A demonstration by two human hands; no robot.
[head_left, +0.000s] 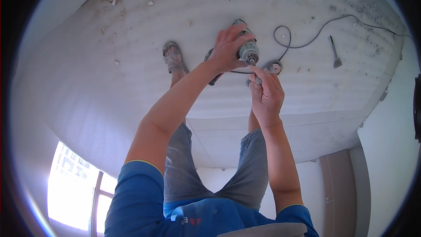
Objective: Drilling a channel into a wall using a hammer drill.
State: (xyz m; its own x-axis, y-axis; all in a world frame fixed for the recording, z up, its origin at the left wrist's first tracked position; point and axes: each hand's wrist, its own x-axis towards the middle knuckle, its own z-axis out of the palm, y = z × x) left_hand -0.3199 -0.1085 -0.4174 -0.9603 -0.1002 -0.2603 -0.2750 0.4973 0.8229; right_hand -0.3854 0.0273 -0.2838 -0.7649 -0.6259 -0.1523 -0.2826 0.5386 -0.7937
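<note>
My left hand [229, 49] is wrapped over the body of a dusty green-grey power drill [249, 52], which looks like a rotary hammer. Its chuck points back toward me. Just below the chuck, my right hand [268, 96] is closed, thumb and fingers pinching a short grey metal bit [258, 80]. The bit's thin end meets the chuck or lies right at it; how far it sits inside cannot be made out. Part of the drill's handle is hidden behind my left hand and wrist.
A dark power cord [307, 46] loops from the drill across the floor to the right wall. A flat spade chisel [336, 57] lies on the right. Rubble bits [113, 2] are scattered at the far left. My sandalled feet [173, 57] stand on either side of the drill.
</note>
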